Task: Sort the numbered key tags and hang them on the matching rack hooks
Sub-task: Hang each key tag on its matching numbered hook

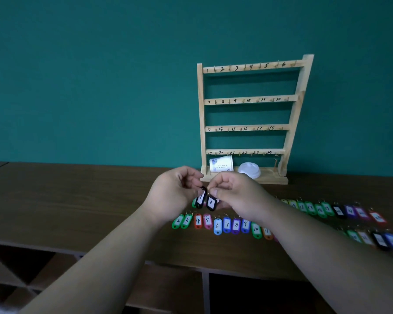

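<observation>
Brown desk (77,200): rack (201,109) holds tipped cup (221,164); left hand (173,193), right hand (234,196) pinch black tags (211,202)

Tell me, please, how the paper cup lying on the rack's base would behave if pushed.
The paper cup lies on its side, so it would probably roll, curving since it tapers. Being paper, it is likely light and easily dented.
</observation>
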